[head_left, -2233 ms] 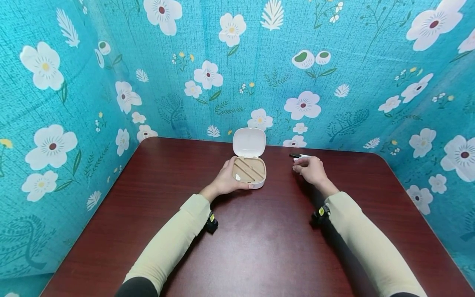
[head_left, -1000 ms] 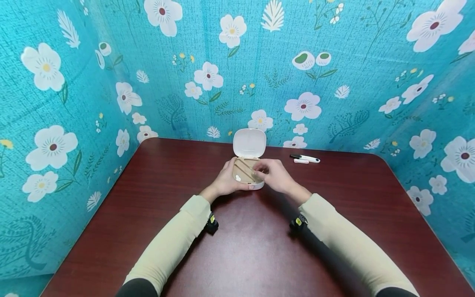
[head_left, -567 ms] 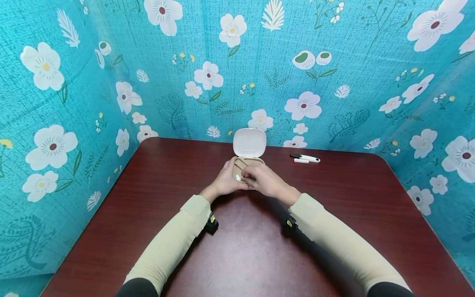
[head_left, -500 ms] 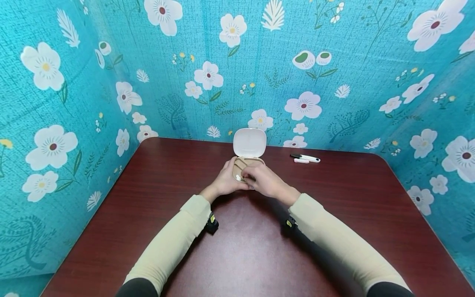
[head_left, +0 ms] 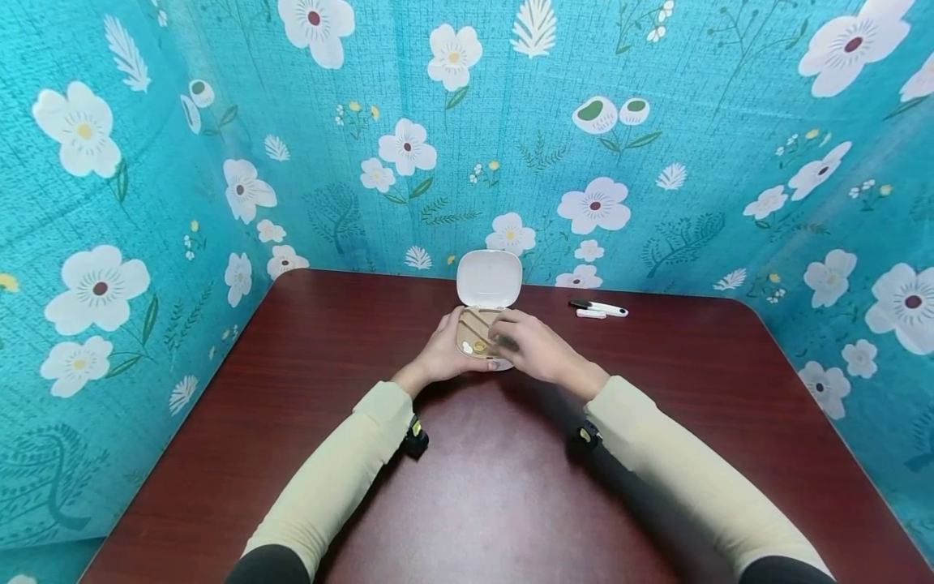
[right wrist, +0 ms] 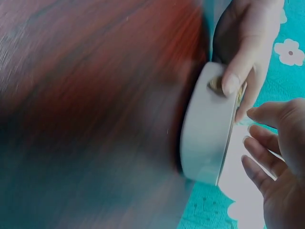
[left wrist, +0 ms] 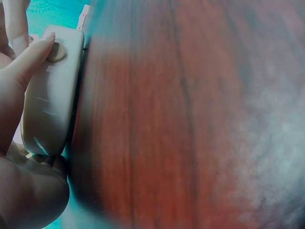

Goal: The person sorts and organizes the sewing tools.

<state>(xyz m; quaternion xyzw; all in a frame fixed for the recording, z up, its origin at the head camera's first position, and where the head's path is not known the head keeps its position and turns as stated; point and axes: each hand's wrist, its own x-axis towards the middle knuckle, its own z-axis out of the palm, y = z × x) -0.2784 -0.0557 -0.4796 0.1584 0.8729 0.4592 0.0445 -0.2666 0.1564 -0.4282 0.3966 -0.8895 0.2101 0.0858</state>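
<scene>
A white jewellery case (head_left: pixel 505 364) stands on the table with its lid (head_left: pixel 490 278) raised. Its beige inside has diagonal ridges, and a small white flower shape (head_left: pixel 467 347) sits at the front left. Beside that flower lies a small round gold-coloured thing (head_left: pixel 479 346). My left hand (head_left: pixel 440 354) grips the case from the left; its thumb lies along the front by a gold button (left wrist: pixel 56 52). Over the right part of the case is my right hand (head_left: pixel 536 349). In the right wrist view its fingers (right wrist: pixel 261 151) are spread and hold nothing.
Right of the case, a slim black and white tool (head_left: pixel 609 310) lies near the table's back edge. A short pink and white stick (head_left: pixel 590 314) is just in front of it. Flowered blue cloth (head_left: pixel 657 146) hangs behind the dark red table (head_left: pixel 511 487).
My right hand moved from beside the slim tool into the case, then drew back slightly right with its fingers parting. The gold-coloured thing now shows inside. My left hand kept its grip.
</scene>
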